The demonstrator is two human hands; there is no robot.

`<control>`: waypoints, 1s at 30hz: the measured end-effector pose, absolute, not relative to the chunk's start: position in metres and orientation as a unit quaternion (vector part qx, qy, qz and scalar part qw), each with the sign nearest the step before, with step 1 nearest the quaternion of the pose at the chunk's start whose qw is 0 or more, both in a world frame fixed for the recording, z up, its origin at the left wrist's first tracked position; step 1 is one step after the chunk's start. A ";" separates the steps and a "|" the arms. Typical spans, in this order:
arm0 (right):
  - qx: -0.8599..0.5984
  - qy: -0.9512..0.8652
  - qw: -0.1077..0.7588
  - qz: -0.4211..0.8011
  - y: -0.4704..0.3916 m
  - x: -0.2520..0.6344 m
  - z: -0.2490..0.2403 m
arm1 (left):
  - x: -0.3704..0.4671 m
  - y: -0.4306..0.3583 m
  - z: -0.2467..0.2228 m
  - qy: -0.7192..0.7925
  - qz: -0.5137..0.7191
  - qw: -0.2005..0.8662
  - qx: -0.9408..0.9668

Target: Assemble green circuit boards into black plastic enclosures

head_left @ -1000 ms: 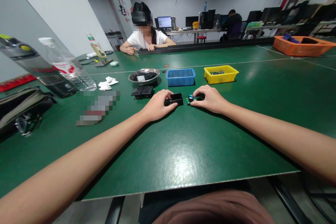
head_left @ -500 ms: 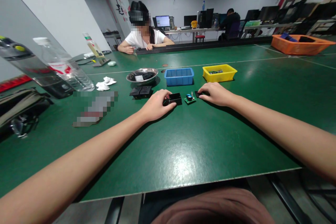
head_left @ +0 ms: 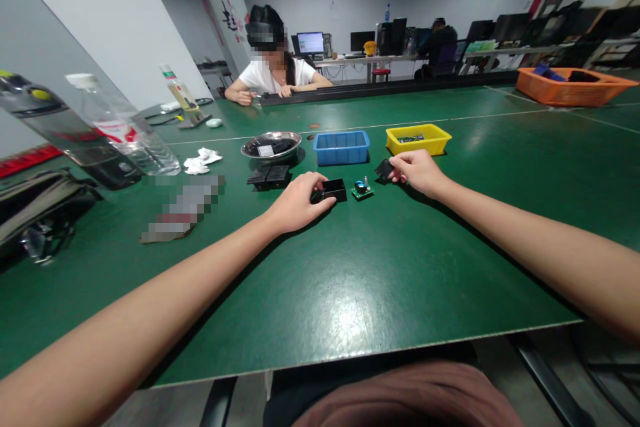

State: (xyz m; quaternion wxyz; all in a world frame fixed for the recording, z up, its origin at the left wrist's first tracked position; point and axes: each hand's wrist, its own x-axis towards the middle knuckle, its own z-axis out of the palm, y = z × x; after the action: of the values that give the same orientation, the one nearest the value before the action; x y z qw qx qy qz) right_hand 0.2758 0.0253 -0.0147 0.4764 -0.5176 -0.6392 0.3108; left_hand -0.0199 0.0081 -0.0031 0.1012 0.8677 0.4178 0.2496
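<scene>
My left hand (head_left: 301, 201) rests on the table with thumb and fingers closed around a small black open-topped plastic case (head_left: 335, 191). In my right hand (head_left: 417, 171) a flat black plastic piece (head_left: 385, 170), shaped like a cover, is pinched and held tilted just over the table. Between my hands lies a small green circuit board (head_left: 363, 191) with a blue-black round coil and other parts standing on it. Left of my left hand sit more black plastic cases (head_left: 269, 177), side by side.
Behind the hands stand a metal bowl (head_left: 271, 147) of black parts, a blue bin (head_left: 341, 148) and a yellow bin (head_left: 419, 140) holding small boards. Bottles (head_left: 133, 140) and a bag (head_left: 43, 213) are at left, an orange basket (head_left: 575, 88) far right. A person (head_left: 275, 67) sits opposite.
My right hand has picked the flat black piece up off the table and tilted it, moving slightly right. The left hand and the circuit board stay where they were.
</scene>
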 end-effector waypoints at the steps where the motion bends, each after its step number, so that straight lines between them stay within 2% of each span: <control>1: -0.517 -0.632 0.479 0.322 0.025 0.276 -0.014 | -0.020 0.008 -0.003 0.419 0.248 0.102 0.867; 19: -0.475 -0.526 0.512 0.485 0.016 0.274 -0.006 | -0.019 0.008 -0.003 0.420 0.230 0.087 0.873; 30: -0.504 -0.652 0.457 0.336 0.018 0.275 -0.011 | -0.021 0.008 -0.005 0.406 0.235 0.077 0.880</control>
State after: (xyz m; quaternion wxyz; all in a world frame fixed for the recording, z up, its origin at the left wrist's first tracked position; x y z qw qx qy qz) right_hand 0.2746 0.0176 -0.0110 0.4568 -0.5036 -0.6518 0.3360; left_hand -0.0207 0.0084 -0.0046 0.0765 0.8797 0.4061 0.2352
